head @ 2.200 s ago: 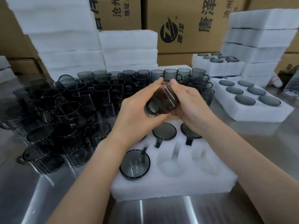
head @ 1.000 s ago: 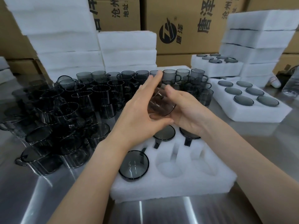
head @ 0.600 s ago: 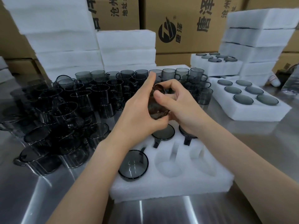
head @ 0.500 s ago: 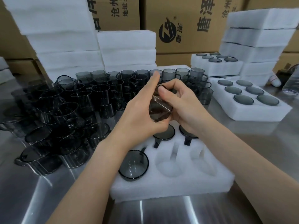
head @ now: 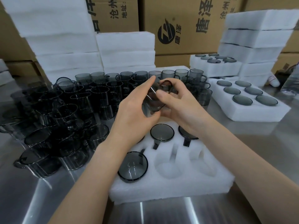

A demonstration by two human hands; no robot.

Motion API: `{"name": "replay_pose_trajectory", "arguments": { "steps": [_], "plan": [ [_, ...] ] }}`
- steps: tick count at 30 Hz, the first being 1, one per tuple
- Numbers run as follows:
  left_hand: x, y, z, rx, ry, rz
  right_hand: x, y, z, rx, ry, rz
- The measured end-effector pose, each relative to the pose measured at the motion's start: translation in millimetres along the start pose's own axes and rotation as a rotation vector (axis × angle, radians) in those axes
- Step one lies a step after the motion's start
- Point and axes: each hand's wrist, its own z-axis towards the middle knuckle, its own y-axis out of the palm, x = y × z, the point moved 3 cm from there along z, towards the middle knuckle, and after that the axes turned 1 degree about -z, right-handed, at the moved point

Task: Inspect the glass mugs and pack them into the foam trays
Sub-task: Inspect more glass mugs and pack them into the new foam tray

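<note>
Mug (head: 152,102) turned handle-up, hands (head: 134,117) (head: 182,110) covering sides (rim blurred)

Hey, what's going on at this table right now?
A person holds one smoky glass mug between the left hand and right hand, above a white foam tray, apparently checking it. At least three packed mugs sit in that tray, and its two front pockets are empty. A crowd of loose mugs stands to the left, and a filled tray lies to the right.
</note>
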Motion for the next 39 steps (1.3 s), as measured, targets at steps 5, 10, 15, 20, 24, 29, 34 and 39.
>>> {"name": "replay_pose_trajectory", "arguments": {
  "steps": [5, 10, 15, 20, 24, 29, 34, 39],
  "plan": [
    [-1.8, 3.1, -0.6, -0.051, -0.05, -0.003, -2.9, 0.4, -2.8, 0.037, -0.081, -0.233],
    [-0.6, 2.6, 0.6, -0.021, -0.067, 0.001, -8.0, 2.8, -5.6, 0.029, -0.142, -0.288],
    [0.5, 0.8, -0.6, -0.017, -0.041, -0.019, -11.7, 1.7, -6.7, 0.065, -0.169, -0.276],
    [-0.7, 2.3, -1.9, -0.073, -0.028, -0.051, -11.8, -2.8, -5.6, 0.146, -0.175, -0.329],
    [-2.3, 2.9, -1.4, -0.085, -0.007, -0.005, -6.7, -3.4, -3.3, 0.11, -0.091, -0.36],
    [-4.5, 5.6, -1.1, -0.141, 0.021, 0.032, -7.9, -5.5, -4.3, 0.102, -0.135, -0.418],
    [-7.2, 5.8, -0.2, -0.142, 0.014, -0.065, -6.3, -11.4, -2.2, 0.084, -0.074, -0.509],
    [-13.9, 4.4, -0.1, -0.111, -0.091, -0.196, -8.5, -14.9, -0.1, 0.067, -0.008, -0.292]
  ]
}}
